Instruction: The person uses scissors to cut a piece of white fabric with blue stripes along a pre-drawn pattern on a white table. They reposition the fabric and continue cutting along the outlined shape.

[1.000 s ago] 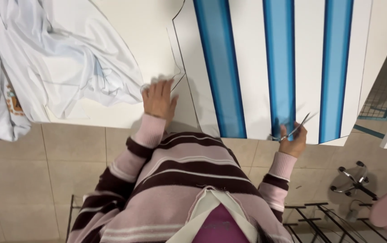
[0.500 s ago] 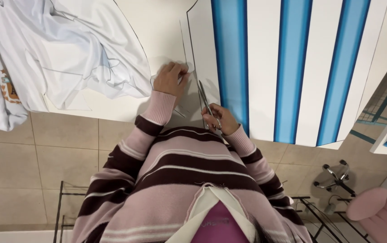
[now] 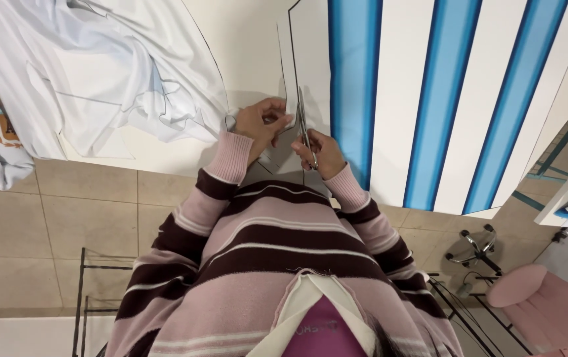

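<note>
From the head camera, looking straight down: the right hand (image 3: 320, 153) is closed through the handles of a pair of scissors (image 3: 304, 125), blades pointing toward twelve o'clock along a drawn pattern line. The left hand (image 3: 257, 122), at about nine o'clock from the scissors, is curled and pinches the white fabric (image 3: 307, 59) just beside the blades, seemingly to keep the cloth taut and flat where the cut runs. That fabric continues to three o'clock as blue-and-white striped cloth (image 3: 429, 99), spread flat.

The white cutting table (image 3: 244, 46) carries all of it; at ten o'clock a loose heap of pale cut pieces (image 3: 112, 79) lies crumpled, well apart from the cut. Below the table edge the floor is beige tile (image 3: 33, 225). At four o'clock stands a pink chair (image 3: 542, 304), with a wheeled stool base (image 3: 476, 248) near it.
</note>
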